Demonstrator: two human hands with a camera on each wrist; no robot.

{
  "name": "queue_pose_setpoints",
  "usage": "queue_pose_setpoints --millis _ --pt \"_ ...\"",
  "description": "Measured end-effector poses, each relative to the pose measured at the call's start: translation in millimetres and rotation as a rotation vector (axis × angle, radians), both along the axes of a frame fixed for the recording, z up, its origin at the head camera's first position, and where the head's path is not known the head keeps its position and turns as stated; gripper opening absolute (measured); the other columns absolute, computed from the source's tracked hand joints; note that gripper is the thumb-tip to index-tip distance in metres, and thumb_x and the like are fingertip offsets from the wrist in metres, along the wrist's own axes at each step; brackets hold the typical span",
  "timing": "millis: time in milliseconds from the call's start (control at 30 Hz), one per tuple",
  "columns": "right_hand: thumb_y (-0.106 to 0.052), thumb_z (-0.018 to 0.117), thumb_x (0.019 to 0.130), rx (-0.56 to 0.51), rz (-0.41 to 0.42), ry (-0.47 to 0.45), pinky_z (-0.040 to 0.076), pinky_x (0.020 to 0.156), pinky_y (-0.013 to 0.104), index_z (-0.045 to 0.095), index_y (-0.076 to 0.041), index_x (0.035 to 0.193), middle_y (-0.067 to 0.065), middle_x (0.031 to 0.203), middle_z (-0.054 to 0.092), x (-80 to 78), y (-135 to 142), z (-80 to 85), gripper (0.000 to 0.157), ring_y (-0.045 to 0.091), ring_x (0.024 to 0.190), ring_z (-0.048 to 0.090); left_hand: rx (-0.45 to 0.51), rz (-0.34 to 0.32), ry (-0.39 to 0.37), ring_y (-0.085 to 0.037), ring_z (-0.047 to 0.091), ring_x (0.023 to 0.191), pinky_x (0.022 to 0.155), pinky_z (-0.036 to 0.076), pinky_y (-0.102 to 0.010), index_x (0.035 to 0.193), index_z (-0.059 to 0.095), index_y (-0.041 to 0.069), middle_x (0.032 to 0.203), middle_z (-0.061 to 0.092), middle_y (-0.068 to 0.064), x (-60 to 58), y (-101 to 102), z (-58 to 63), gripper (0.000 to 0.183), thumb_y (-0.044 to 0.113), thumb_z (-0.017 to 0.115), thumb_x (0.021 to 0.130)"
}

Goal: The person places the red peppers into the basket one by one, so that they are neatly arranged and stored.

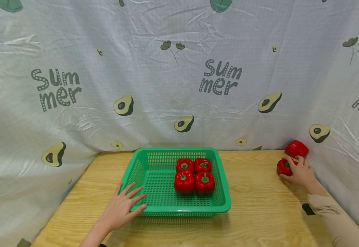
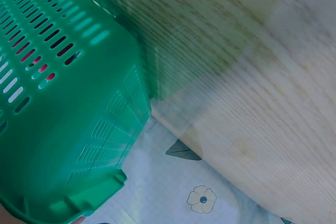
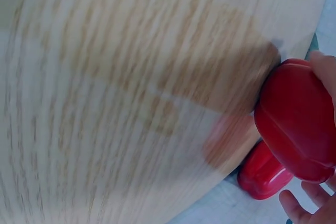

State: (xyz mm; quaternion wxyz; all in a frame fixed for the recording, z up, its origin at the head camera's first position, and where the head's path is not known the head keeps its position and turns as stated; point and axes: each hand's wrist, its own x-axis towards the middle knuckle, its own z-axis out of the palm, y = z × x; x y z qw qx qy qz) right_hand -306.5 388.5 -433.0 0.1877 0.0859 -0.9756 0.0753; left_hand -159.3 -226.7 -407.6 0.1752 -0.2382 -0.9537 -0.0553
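Note:
My right hand grips a red bell pepper at the far right of the table, its fingers and thumb around the sides. The right wrist view shows this gripped pepper large, with a thumb and fingertips at its edges. Just behind lies a second red bell pepper, on its side near the curtain. My left hand rests with fingers spread over the left front corner of a green plastic basket. Several red bell peppers with green stems stand grouped in the basket's right half.
A wooden table carries everything. A pale curtain printed with avocados and lettering rises behind the table and along both sides, close to my right arm. The basket's slotted wall fills the left of the left wrist view.

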Motion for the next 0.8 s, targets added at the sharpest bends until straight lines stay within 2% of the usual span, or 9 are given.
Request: queue_pose_setpoints --millis 333,567,800 --pt "-0.033 0.063 0.079 0.012 -0.004 -0.065 0.037 0.064 0.063 0.033 -0.007 0.12 0.035 0.103 0.04 -0.5 -3.2 1.6 0.058 0.052 0.089 0.034 -0.003 0.002 0.005 -0.034 0.045 0.12 0.097 0.022 -0.062 0.11 0.064 0.023 0.122 0.058 -0.003 0.4 0.7 0.3 0.036 0.045 0.049 0.086" --pt "-0.031 0.066 0.076 0.033 0.024 -0.014 0.037 0.062 0.059 0.036 -0.008 0.117 0.034 0.102 0.043 2.5 -0.3 2.6 0.057 0.05 0.087 0.036 0.005 0.005 -0.007 -0.035 0.044 0.121 0.098 0.021 -0.062 0.111 0.064 0.022 0.123 0.057 -0.003 0.5 2.7 2.6 0.036 0.044 0.05 0.086" --pt "-0.026 0.067 0.074 0.048 0.056 0.006 0.036 0.062 0.06 0.037 -0.009 0.119 0.03 0.107 0.042 5.6 -5.1 5.9 0.057 0.049 0.091 0.035 -0.001 0.011 0.002 -0.035 0.044 0.121 0.098 0.02 -0.061 0.111 0.064 0.023 0.124 0.057 -0.002 1.5 1.5 1.6 0.036 0.045 0.049 0.086"
